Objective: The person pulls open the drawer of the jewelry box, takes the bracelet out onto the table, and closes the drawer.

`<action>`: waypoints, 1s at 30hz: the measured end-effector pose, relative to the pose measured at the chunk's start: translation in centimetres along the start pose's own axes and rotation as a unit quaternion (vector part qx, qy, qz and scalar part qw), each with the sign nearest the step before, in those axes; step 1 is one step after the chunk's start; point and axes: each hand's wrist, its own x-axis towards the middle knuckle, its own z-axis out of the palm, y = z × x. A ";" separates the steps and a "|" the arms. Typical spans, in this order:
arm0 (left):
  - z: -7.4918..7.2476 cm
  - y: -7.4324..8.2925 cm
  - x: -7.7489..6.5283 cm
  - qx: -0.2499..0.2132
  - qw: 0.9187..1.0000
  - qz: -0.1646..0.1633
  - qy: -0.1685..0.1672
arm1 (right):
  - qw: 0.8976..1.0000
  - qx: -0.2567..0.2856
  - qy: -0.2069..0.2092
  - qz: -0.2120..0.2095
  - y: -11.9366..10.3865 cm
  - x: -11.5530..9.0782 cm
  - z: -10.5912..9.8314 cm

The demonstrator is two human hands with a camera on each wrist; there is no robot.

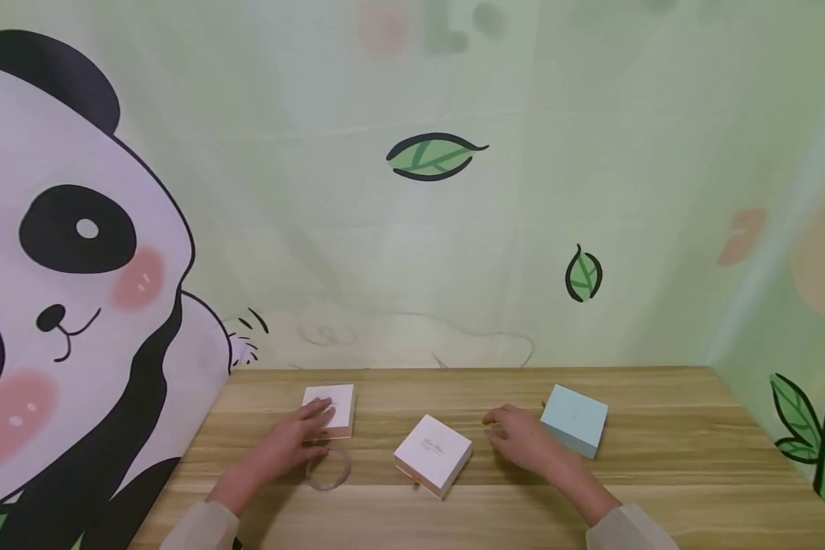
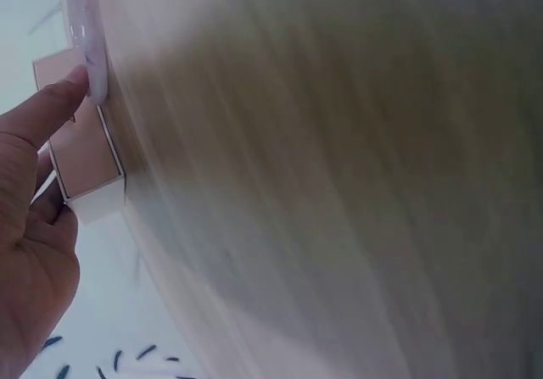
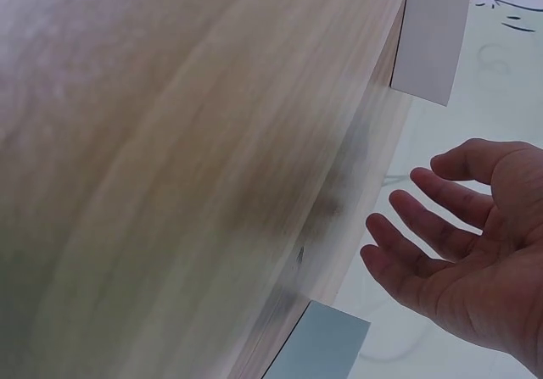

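My left hand (image 1: pixel 292 439) rests with its fingers over the top of a small white box (image 1: pixel 344 405) at the left. Its thumb reaches to the edge of a pale, glossy bangle (image 1: pixel 328 487) lying in front of that box. The left wrist view shows the thumb tip right at the bangle (image 2: pixel 89 40), with the pinkish side of the box (image 2: pixel 89 154) behind. On the other side, my right hand (image 1: pixel 522 439) hovers with loosely bent fingers and nothing in them. Beside it sits a light blue box (image 1: pixel 574 416), partly overlapped by the hand in the head view.
Between the hands, a second white box (image 1: pixel 433 451) with small lettering and a little ribbon tab stands turned at an angle. All of it is on a wood-grain table (image 1: pixel 509 512). A printed cloth backdrop (image 1: pixel 316 229) with a panda rises behind the table's far edge.
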 end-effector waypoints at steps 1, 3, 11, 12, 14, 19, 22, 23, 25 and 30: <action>-0.2 -0.3 0.0 0.002 1.000 -0.001 0.004 | 1.000 0.000 -0.001 0.000 0.0 0.0 0.0; -0.4 -1.0 0.1 0.009 1.000 0.006 0.015 | 1.000 0.003 -0.001 0.000 0.0 0.0 -0.1; -1.3 -3.9 -0.3 -0.006 0.999 0.039 0.020 | 1.000 0.012 -0.011 -0.003 0.0 -0.2 0.0; -1.3 -4.1 -0.3 -0.008 0.999 0.040 0.017 | 1.000 0.012 -0.012 -0.001 0.0 -0.2 0.0; -1.5 -4.4 -0.3 -0.014 0.999 0.040 0.011 | 1.000 0.011 -0.010 0.001 -0.1 -0.3 0.0; -1.6 -4.5 -0.1 -0.019 0.999 0.029 0.007 | 1.000 0.016 -0.005 0.000 0.1 -0.3 0.0; -1.5 -4.4 -0.2 -0.011 0.999 0.032 0.021 | 1.000 0.017 -0.005 -0.005 0.2 -0.3 0.0; -1.5 -4.5 -0.2 -0.006 0.999 0.035 0.030 | 1.000 0.016 -0.004 -0.009 0.2 -0.2 0.0; -1.5 -4.5 -0.3 0.000 0.998 0.036 0.043 | 1.000 0.010 0.001 -0.017 0.3 -0.3 0.0; -1.3 -4.9 -0.3 0.009 0.998 0.031 0.057 | 1.000 0.009 0.011 -0.024 0.5 -0.7 -0.2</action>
